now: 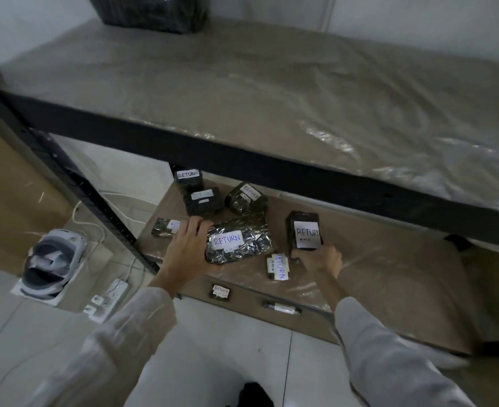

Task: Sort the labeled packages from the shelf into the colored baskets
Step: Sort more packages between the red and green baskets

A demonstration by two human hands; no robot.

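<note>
Seven black packages (245, 198) lie on the lower shelf (374, 259), and two more sit at its front edge. The left hand (188, 245) curls round the big package (238, 240). The right hand (318, 258) grips the upright package (304, 230) by its base.

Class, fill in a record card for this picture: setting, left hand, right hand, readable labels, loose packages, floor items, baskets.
setting: lower shelf of a dark-framed rack, beneath a plastic-covered upper shelf
left hand: left hand has its grip on the left end of the large flat package
right hand: right hand holds the upright package by its bottom end
labels: both held packages read RETURN
loose packages: several other packages lie on the lower shelf
floor: headset, power strip
baskets: none in view
</note>
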